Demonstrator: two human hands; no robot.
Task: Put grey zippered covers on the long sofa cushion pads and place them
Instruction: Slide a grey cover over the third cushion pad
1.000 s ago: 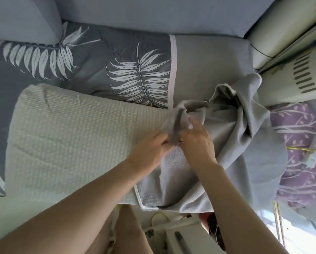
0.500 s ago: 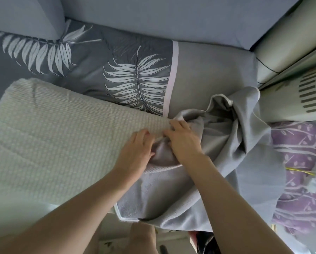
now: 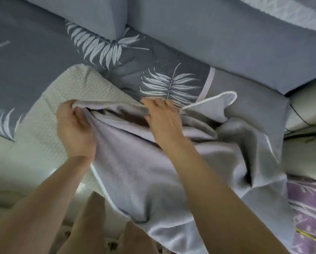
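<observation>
Two-handed: my left hand (image 3: pixel 74 129) pinches the grey cover (image 3: pixel 135 171) mouth, right hand (image 3: pixel 162 120) grip unclear, blurred; mouth may snag on the pad (image 3: pixel 43 125).

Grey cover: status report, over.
Left hand grips opening edge of grey cover. Right hand on far edge, grip unclear. Cushion pad mostly uncovered. Nothing blocking.
</observation>
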